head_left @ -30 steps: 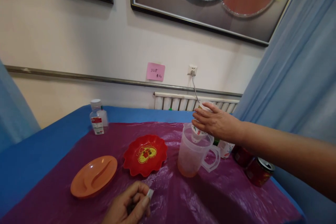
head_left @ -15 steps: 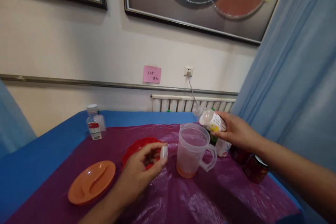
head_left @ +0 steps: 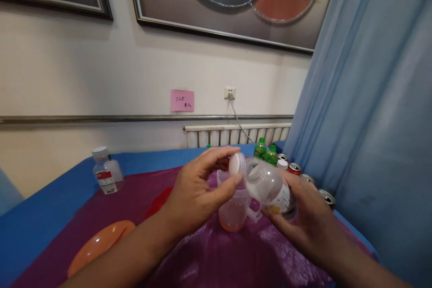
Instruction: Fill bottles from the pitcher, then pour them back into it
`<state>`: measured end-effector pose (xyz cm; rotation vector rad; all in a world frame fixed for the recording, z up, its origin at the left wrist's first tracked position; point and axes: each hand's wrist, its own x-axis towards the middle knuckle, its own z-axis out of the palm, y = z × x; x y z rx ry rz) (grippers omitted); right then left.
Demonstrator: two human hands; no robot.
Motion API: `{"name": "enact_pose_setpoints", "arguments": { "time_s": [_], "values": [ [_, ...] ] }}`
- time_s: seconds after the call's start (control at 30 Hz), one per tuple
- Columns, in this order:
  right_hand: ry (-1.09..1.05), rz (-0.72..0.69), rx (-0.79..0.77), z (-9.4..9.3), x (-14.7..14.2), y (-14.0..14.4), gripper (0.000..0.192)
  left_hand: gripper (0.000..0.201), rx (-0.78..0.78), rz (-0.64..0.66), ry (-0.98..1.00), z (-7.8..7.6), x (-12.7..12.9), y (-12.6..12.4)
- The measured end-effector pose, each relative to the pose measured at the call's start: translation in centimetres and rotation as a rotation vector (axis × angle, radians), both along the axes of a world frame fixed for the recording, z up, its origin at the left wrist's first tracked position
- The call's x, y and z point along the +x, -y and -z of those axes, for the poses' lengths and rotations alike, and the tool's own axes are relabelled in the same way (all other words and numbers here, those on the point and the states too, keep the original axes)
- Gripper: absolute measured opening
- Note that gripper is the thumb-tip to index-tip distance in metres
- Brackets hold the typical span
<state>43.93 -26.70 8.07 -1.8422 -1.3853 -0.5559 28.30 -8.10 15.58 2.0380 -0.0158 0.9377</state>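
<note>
My left hand (head_left: pixel 199 184) pinches a white bottle cap (head_left: pixel 236 164) between thumb and fingers. Close to the cap's right is the mouth of a clear plastic bottle (head_left: pixel 266 182), tilted toward the left, with my right hand (head_left: pixel 300 207) wrapped round its labelled body. Whether cap and bottle mouth touch, I cannot tell. Below and behind both hands stands a translucent measuring jug (head_left: pixel 232 213), its handle on the right and a little orange liquid at the bottom. The jug's rim is partly covered by my left hand and the cap.
An orange divided plate (head_left: pixel 97 245) and a red dish (head_left: pixel 160 202) lie left, both partly behind my left arm. Clear bottles (head_left: pixel 106 180) stand at the far left. Green bottles (head_left: pixel 259 148) and several cans (head_left: pixel 294 168) line the right edge, beside a blue curtain (head_left: pixel 337 99).
The bottle has come down and nearer, its mouth now by the cap. My left hand has risen to the right, bringing the cap to the bottle. The view has shifted slightly right.
</note>
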Motion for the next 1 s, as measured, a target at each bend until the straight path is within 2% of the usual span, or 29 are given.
{"name": "enact_pose_setpoints", "arguments": {
  "time_s": [0.1,0.2,0.37,0.6,0.73,0.8,0.93,1.0],
  "values": [
    [0.062,-0.016,0.005,2.1,-1.1,0.7,0.066,0.032,0.193,0.004,-0.066,-0.2,-1.2,0.8],
    [0.132,0.007,0.036,4.3,-1.8,1.0,0.067,0.032,0.300,0.012,-0.154,0.3,-2.2,1.2],
    [0.183,0.010,0.025,6.7,-3.0,1.1,0.061,0.021,0.357,0.043,-0.325,1.3,-3.1,1.3],
    [0.224,0.036,0.025,8.3,-3.8,1.0,0.057,0.015,0.383,-0.029,-0.449,1.9,-3.8,1.3],
    [0.170,0.029,0.031,9.6,-4.1,0.5,0.060,0.012,0.394,-0.059,-0.496,2.3,-4.0,1.1],
    [0.093,0.001,0.026,10.1,-4.4,0.2,0.065,0.019,0.394,-0.008,-0.499,2.3,-4.2,0.8],
    [-0.145,-0.153,-0.009,10.5,-5.2,-0.6,0.070,0.042,0.300,0.226,-0.481,2.1,-4.5,0.2],
    [-0.228,-0.203,-0.017,10.5,-5.6,-0.9,0.071,0.054,0.230,0.240,-0.502,2.4,-4.6,0.1]
  ]
}}
